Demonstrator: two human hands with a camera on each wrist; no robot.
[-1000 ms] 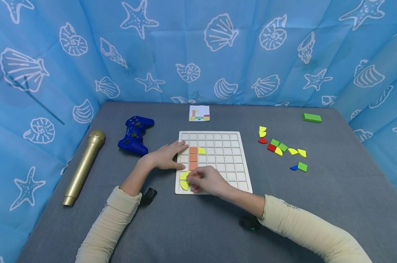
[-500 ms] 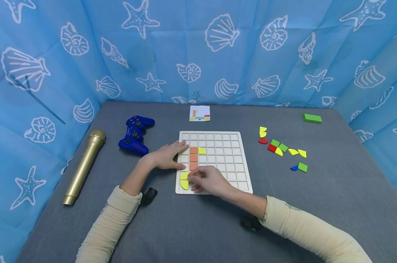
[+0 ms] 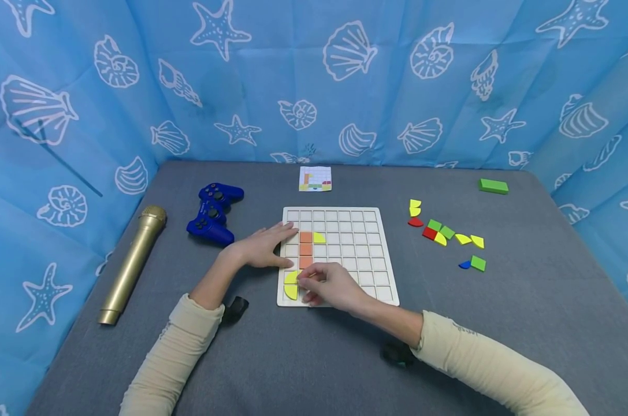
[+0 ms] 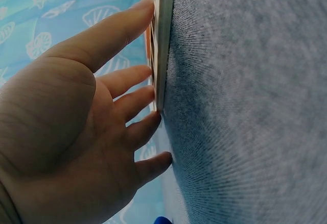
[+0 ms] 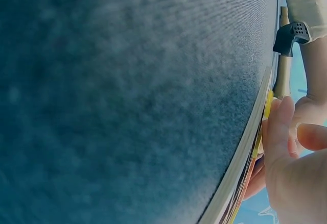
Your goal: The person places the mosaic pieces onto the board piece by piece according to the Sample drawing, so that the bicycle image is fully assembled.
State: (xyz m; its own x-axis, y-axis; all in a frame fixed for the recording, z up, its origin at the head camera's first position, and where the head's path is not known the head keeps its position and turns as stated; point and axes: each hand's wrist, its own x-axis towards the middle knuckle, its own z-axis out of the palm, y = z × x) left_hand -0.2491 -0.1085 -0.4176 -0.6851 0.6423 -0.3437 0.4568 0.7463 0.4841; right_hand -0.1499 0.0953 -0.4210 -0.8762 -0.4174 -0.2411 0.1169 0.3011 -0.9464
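My left hand [image 3: 264, 248] spreads over the left edge of a white gridded board [image 3: 363, 216], its fingertips on the rim in the left wrist view. My right hand [image 3: 334, 286] is over the board's lower left with bent fingers. Its fingertips are right at the edge of a yellow quarter-circle tile [image 3: 291, 277]; I cannot tell whether they pinch it. A second yellow quarter-circle tile [image 3: 291, 292] lies directly below. Three orange square tiles [image 3: 305, 249] form a column above the right hand, with a yellow quarter-circle tile [image 3: 319, 238] beside the top one.
A pattern card [image 3: 315, 179] lies behind the board. Loose red, green, yellow and blue tiles [image 3: 434, 225] are scattered to the right, with a green block [image 3: 493, 186] farther back. On the left are a blue game controller [image 3: 215, 214] and a gold microphone [image 3: 133, 266].
My right fingertips have shifted very slightly at the yellow tiles. The left hand and the other tiles stay where they were.
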